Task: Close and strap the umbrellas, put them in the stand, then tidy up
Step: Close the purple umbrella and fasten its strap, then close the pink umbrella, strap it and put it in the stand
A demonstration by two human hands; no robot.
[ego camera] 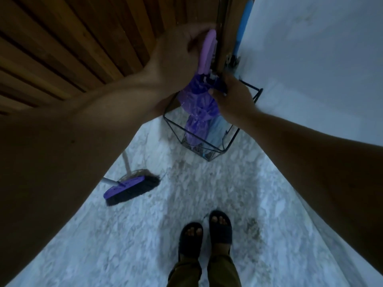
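Above the wire stand by the wooden wall, the left hand curls round the purple umbrella's pink handle while the right hand pinches its gathered folds. Lowering it straight, held tight, should keep the canopy from springing loose. Its crinkled, glossy fabric already stands inside the stand, beside a blue umbrella.
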